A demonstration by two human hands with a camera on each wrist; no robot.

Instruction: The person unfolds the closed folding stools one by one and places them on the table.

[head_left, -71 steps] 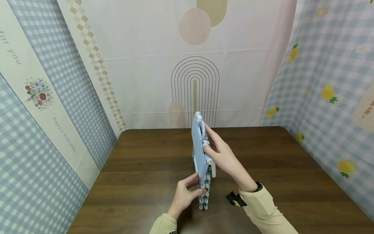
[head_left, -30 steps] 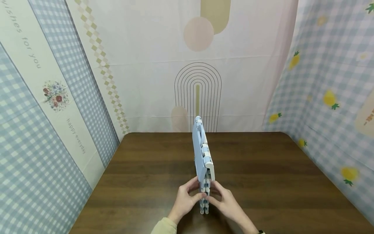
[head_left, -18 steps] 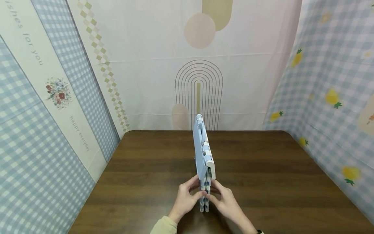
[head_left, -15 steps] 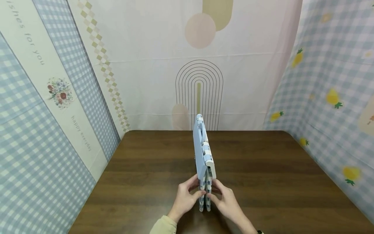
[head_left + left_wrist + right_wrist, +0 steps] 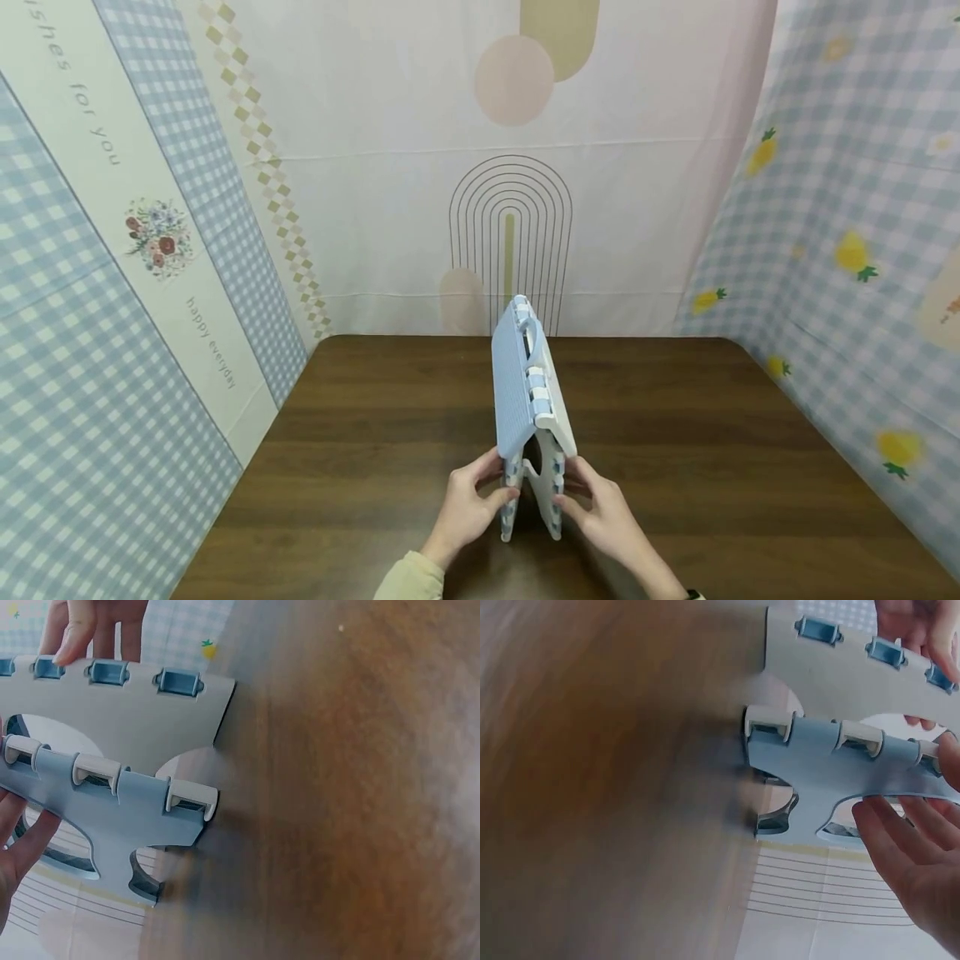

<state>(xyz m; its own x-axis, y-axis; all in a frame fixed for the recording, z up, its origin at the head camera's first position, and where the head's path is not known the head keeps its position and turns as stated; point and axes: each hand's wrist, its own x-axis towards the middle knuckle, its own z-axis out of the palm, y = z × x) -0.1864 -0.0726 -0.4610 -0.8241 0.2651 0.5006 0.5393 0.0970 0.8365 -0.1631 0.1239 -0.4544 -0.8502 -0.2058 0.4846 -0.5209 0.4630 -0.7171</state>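
Note:
A folding step stool (image 5: 513, 375) in light blue and white plastic stands on the table, its top partly folded into a peaked ridge with a handle loop. Its two leg panels (image 5: 512, 500) spread apart below, leaving a gap at the near end. My left hand (image 5: 461, 508) pinches the left leg panel's near edge, thumb in front. Opposite it, my right hand (image 5: 607, 517) holds the right leg panel, fingers on its outer side. Hinge pieces along the panel edges show closely in the left wrist view, where the stool (image 5: 135, 802) has cut-outs.
Under the stool is a dark brown wooden table (image 5: 375, 442). A white patterned cloth (image 5: 375, 208) hangs behind it. Blue checked cloths stand at the left and right sides.
My right hand has come down from the stool's top to the right leg panel. The two leg panels have moved from close together to apart, and the top halves have spread into a peak.

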